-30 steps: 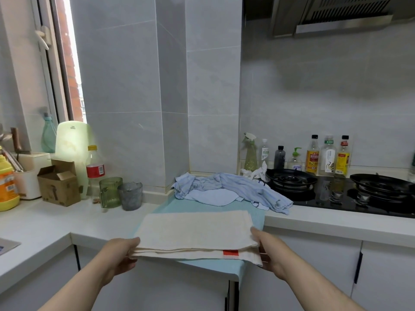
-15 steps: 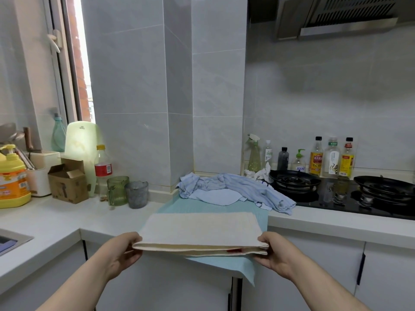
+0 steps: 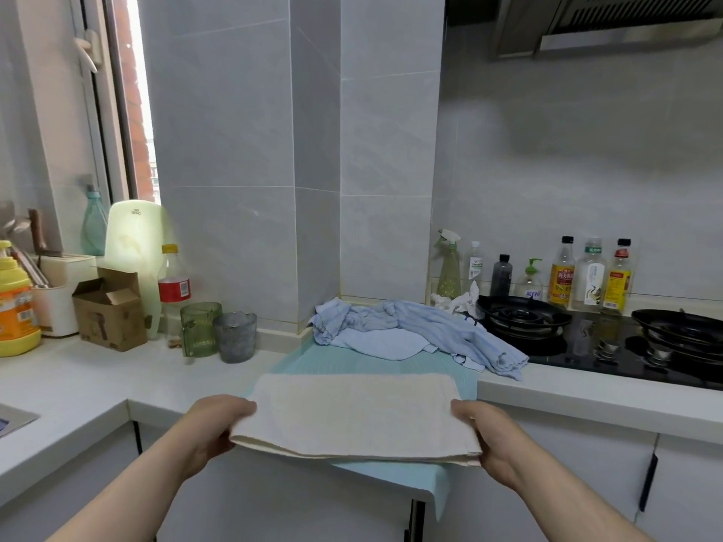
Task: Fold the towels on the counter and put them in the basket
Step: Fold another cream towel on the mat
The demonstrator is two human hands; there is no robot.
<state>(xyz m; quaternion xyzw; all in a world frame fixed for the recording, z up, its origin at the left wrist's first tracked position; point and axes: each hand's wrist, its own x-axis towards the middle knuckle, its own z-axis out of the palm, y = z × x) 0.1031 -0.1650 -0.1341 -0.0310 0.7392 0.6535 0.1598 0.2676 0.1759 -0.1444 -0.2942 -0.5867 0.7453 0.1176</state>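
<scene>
Left hand, right hand bare; forearms bare to frame edge.

Cream towel: folded flat into a layered rectangle, long side crosswise, gripped at its short ends by left hand and right hand at the counter front edge. Under it, teal cloth spread flat, one corner overhanging. Behind, pale blue towels crumpled in a heap.

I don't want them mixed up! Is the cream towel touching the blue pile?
Apart. The head view shows a strip of teal mat between the cream towel and the blue pile.
</scene>
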